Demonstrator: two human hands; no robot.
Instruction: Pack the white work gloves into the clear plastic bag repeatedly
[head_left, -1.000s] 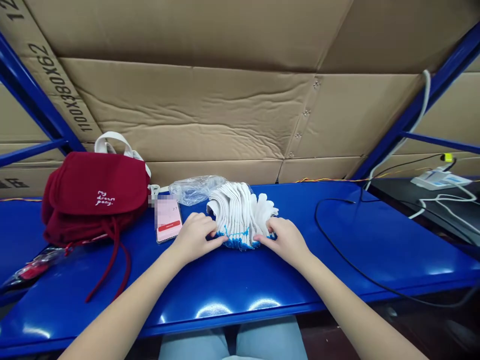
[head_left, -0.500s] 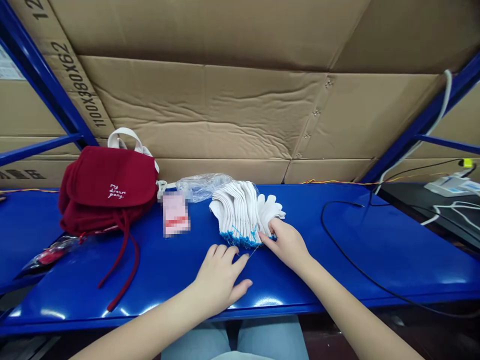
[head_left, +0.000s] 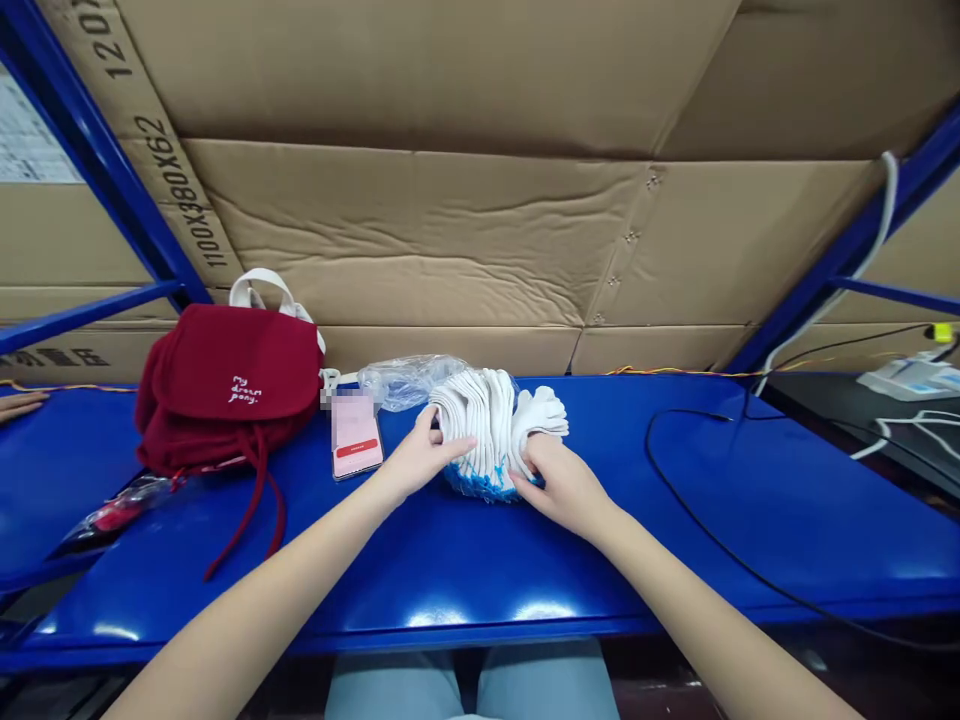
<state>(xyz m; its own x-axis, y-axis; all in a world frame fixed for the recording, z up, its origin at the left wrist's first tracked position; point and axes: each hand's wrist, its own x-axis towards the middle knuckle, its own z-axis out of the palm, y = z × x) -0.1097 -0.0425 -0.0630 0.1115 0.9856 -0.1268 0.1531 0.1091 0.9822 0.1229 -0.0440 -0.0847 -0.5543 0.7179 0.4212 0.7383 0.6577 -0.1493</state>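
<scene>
A bundle of white knitted gloves with blue cuffs (head_left: 491,415) lies on the blue table (head_left: 465,570), fanned out. My left hand (head_left: 420,457) presses against the bundle's left side, thumb up and fingers laid on the gloves. My right hand (head_left: 562,485) grips the bundle's right lower side near the blue cuffs, fingers curled on it. A crumpled clear plastic bag (head_left: 405,378) lies just behind the gloves.
A pink phone (head_left: 355,437) lies left of the gloves. A dark red bag with white handles (head_left: 232,395) stands further left, with a red packet (head_left: 112,515) by it. A black cable (head_left: 705,540) loops on the right. Another person's fingers (head_left: 19,403) show at the far left edge. Cardboard lines the back.
My left hand, which half a second ago lay flat on the table in front of the bundle, has come back up onto the left side of the gloves. My right hand stayed on the bundle.
</scene>
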